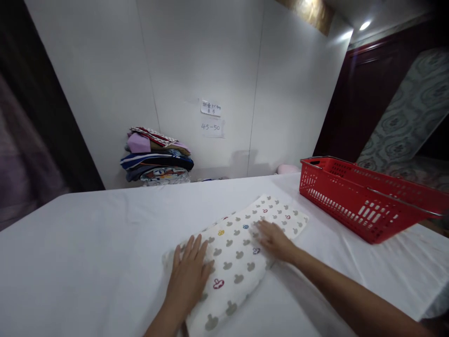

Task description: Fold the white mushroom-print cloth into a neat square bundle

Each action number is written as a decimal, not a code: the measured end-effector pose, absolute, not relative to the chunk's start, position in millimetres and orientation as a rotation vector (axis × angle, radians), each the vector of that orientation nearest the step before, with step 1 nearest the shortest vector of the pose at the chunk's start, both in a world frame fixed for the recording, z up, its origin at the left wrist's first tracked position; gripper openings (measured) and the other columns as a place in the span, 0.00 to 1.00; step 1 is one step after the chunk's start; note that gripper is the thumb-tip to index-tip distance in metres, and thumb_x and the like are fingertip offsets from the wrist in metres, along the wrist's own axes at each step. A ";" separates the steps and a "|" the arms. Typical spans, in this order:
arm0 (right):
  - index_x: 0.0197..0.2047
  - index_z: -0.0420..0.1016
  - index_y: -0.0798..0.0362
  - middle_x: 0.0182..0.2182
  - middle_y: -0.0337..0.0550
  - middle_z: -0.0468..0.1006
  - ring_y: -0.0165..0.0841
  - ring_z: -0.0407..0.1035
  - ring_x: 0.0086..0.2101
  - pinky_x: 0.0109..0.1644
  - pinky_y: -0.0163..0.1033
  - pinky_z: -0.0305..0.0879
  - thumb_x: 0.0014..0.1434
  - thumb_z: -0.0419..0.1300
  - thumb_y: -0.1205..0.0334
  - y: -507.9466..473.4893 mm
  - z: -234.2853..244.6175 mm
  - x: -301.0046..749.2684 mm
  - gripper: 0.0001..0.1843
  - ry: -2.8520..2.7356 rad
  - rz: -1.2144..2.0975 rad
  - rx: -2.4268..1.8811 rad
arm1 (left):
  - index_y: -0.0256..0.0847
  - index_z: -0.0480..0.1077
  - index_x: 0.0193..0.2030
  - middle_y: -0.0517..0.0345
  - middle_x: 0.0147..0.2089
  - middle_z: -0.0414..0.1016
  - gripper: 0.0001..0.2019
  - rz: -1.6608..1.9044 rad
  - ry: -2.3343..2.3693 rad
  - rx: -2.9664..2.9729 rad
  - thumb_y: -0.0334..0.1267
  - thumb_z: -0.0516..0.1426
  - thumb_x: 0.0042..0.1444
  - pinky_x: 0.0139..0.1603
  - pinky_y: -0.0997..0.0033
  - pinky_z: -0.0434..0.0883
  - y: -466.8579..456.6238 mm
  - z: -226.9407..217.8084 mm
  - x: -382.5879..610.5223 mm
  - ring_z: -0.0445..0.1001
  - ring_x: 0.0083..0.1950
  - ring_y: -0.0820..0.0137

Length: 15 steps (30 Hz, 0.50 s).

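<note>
A white cloth garment point(242, 255) with grey, red, blue and yellow mushroom-like prints lies on the white-covered table point(87, 252). It stretches from the near edge of view toward the upper right and looks like a folded pair of trousers, though its exact kind is unclear. My left hand point(189, 269) lies flat on its left side, fingers spread. Across from it, my right hand point(275, 239) rests on the right part of the cloth with its fingers stretched out and a little blurred. Neither hand grips the cloth. Parts of the print are hidden under both hands.
On the right of the table stands a red plastic basket point(351, 199) with metal handles. Behind the table's far edge rises a pile of folded clothes point(157, 157). Two paper notes point(212, 126) hang on the white wall panel. A pink object point(288, 169) shows beyond the edge.
</note>
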State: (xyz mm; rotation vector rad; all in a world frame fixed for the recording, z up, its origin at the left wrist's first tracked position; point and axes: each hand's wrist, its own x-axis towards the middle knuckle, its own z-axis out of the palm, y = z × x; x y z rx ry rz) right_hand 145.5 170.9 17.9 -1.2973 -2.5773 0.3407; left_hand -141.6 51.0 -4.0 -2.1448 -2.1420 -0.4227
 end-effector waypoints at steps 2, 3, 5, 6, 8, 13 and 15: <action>0.60 0.62 0.55 0.59 0.53 0.62 0.42 0.53 0.59 0.61 0.53 0.48 0.62 0.48 0.55 215.0 14.8 170.8 0.25 -2.397 0.168 -1.499 | 0.43 0.57 0.63 0.54 0.67 0.50 0.27 -0.401 -2.121 -2.233 0.49 0.44 0.59 0.66 0.47 0.45 49.5 -8.5 -131.8 0.46 0.68 0.59; 0.59 0.63 0.56 0.58 0.53 0.63 0.41 0.55 0.58 0.61 0.50 0.50 0.62 0.48 0.56 235.9 14.4 182.7 0.24 -2.346 0.111 -1.565 | 0.44 0.57 0.63 0.55 0.67 0.50 0.27 -0.377 -2.133 -2.265 0.50 0.44 0.59 0.65 0.47 0.46 49.2 -11.7 -128.5 0.46 0.68 0.59; 0.58 0.63 0.59 0.58 0.54 0.63 0.40 0.57 0.58 0.60 0.46 0.51 0.62 0.48 0.57 272.5 15.7 202.6 0.24 -2.253 0.036 -1.731 | 0.45 0.55 0.64 0.57 0.67 0.50 0.27 -0.317 -2.174 -2.292 0.51 0.43 0.59 0.65 0.47 0.48 49.3 -19.0 -125.7 0.47 0.68 0.59; 0.58 0.64 0.59 0.58 0.53 0.64 0.40 0.57 0.57 0.59 0.45 0.53 0.62 0.47 0.57 287.5 16.8 209.8 0.24 -2.226 0.032 -1.818 | 0.45 0.55 0.64 0.57 0.67 0.49 0.27 -0.293 -2.189 -2.291 0.51 0.43 0.59 0.65 0.47 0.49 49.9 -22.5 -126.0 0.47 0.68 0.59; 0.58 0.63 0.59 0.56 0.53 0.66 0.41 0.60 0.55 0.56 0.45 0.57 0.62 0.46 0.57 311.6 18.3 217.4 0.24 -2.188 0.055 -1.938 | 0.46 0.54 0.64 0.59 0.67 0.49 0.28 -0.269 -2.182 -2.284 0.53 0.42 0.59 0.65 0.47 0.50 51.5 -29.1 -129.1 0.48 0.68 0.59; 0.54 0.68 0.56 0.49 0.50 0.73 0.39 0.68 0.49 0.48 0.38 0.62 0.61 0.47 0.54 350.3 12.3 205.3 0.23 -2.199 0.140 -1.992 | 0.51 0.53 0.64 0.61 0.66 0.51 0.27 -0.289 -2.059 -2.280 0.53 0.43 0.59 0.62 0.46 0.55 55.4 -43.2 -140.1 0.53 0.66 0.57; 0.53 0.69 0.56 0.48 0.50 0.74 0.38 0.69 0.46 0.44 0.37 0.63 0.61 0.47 0.51 360.4 8.3 196.2 0.24 -2.198 0.166 -2.006 | 0.52 0.53 0.64 0.62 0.66 0.52 0.27 -0.303 -2.016 -2.288 0.53 0.45 0.58 0.61 0.47 0.57 56.3 -48.4 -144.2 0.55 0.65 0.57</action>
